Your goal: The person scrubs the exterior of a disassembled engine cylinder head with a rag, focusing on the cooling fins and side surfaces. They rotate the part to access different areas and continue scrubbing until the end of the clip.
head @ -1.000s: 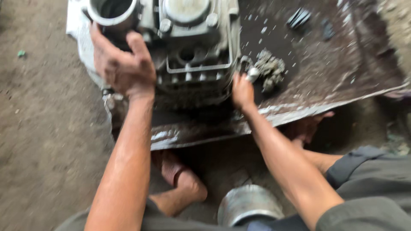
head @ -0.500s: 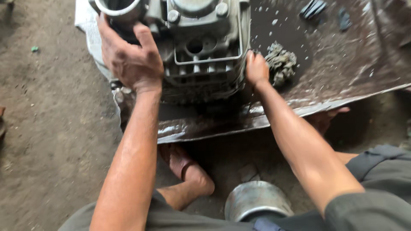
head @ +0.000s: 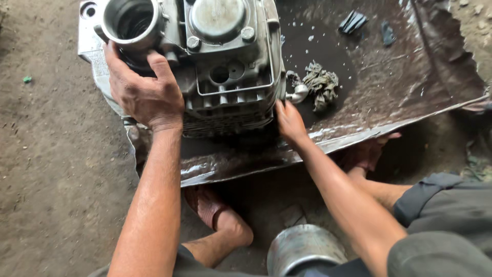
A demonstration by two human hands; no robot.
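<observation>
Packed dirt floor (head: 46,169) is filling the left side and bottom of the frame, and a dark, oily metal sheet (head: 400,77) is lying across the upper half, its shiny front edge running from lower left up to the right. Sitting on the sheet at upper centre is a grey engine (head: 225,66), with a round cap on top, cooling fins along its near side and an open cylinder sleeve (head: 130,20) sticking up at the upper left. The left hand (head: 143,92) is resting against the engine's left side just below the sleeve, fingers spread and curled over the metal, thumb pointing up toward the sleeve's rim. The right hand (head: 289,120) is pressing on the engine's lower right corner, fingers tucked against the casing; whether it is pinching anything there cannot be told. A crumpled grey rag (head: 320,84) is lying just right of the engine, near that hand. 2 small dark scraps (head: 366,25) are lying at the upper right of the sheet. A round metal can (head: 305,251) is standing at the bottom centre, between the person's bare feet (head: 215,215).
</observation>
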